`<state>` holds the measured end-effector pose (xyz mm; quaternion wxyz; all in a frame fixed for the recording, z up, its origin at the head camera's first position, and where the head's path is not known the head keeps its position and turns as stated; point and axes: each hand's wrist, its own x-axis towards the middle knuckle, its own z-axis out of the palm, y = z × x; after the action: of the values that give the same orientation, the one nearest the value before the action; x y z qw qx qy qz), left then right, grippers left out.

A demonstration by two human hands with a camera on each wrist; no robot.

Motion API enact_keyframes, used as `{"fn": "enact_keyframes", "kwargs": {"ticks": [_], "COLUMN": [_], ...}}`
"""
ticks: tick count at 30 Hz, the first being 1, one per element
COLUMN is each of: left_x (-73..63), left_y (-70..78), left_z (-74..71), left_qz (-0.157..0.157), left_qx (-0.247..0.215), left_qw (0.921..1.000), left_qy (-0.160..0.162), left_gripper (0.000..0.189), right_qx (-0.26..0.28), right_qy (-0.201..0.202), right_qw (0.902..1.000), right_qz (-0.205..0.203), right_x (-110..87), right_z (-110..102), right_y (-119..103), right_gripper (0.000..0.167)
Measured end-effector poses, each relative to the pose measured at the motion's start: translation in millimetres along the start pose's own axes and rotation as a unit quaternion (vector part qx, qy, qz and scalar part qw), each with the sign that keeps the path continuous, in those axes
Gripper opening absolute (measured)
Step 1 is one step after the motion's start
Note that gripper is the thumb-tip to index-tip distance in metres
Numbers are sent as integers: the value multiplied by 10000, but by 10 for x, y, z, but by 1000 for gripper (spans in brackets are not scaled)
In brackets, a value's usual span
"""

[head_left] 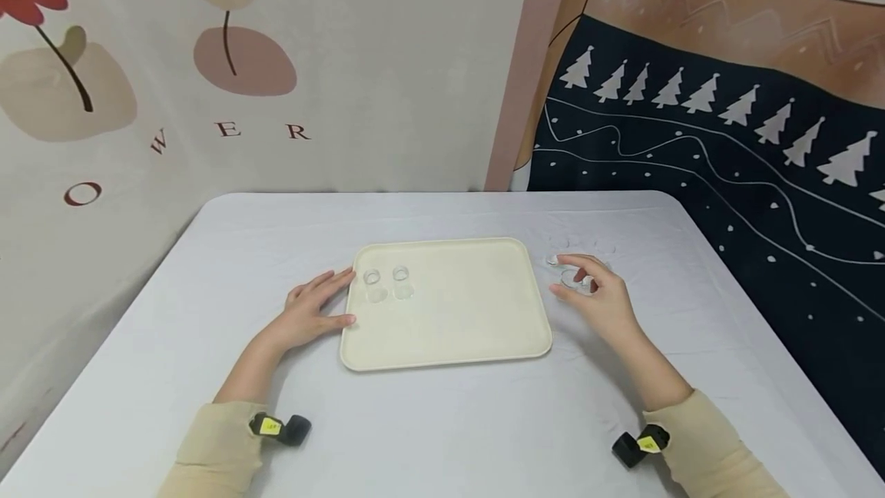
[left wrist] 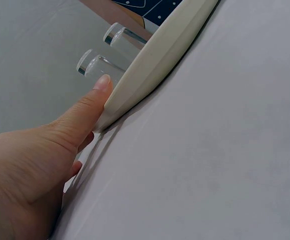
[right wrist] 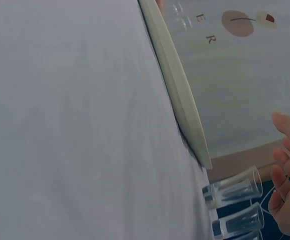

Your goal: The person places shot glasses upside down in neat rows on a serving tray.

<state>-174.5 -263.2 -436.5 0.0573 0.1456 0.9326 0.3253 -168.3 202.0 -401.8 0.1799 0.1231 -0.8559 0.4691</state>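
Observation:
A cream tray [head_left: 470,306] lies on the table, with two small clear glasses [head_left: 372,277] near its left end. Both appear to stand upside down, their thick bases uppermost in the left wrist view. My left hand [head_left: 311,312] rests at the tray's left edge, fingers fairly straight and thumb [left wrist: 82,112] against the rim. Beyond the tray's right end, my right hand [head_left: 598,294] hovers at more clear glasses [head_left: 569,278]. Thumb and fingers are spread apart over them. In the right wrist view these glasses [right wrist: 235,187] stand upright, rims towards my fingers, which hold nothing visible there.
The table [head_left: 442,429] has a white cloth. Behind it hang a pale cloth with flower prints [head_left: 387,83] and a dark cloth with white trees [head_left: 691,144]. Each sleeve carries a small black camera [head_left: 296,430] at the wrist.

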Motion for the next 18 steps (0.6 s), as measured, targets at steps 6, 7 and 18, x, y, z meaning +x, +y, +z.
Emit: {"fn": "enact_keyframes", "kwargs": {"ticks": [6, 7, 18], "left_x": [2, 5, 4], "left_y": [0, -5, -6], "left_z": [11, 14, 7], "left_qz": [63, 70, 39], "left_qx": [57, 62, 42], "left_qw": [10000, 9999, 10000], "left_qy": [52, 59, 47], "left_gripper": [85, 85, 86], "right_qx": [-299, -326, -482], "right_qy": [-120, -143, -267], "right_qw": [9989, 9985, 9952], "right_qz": [335, 414, 809], "right_x": [-21, -24, -48], "right_z": [-110, -123, -148], "right_y": [116, 133, 272], "right_gripper": [46, 46, 45]}}
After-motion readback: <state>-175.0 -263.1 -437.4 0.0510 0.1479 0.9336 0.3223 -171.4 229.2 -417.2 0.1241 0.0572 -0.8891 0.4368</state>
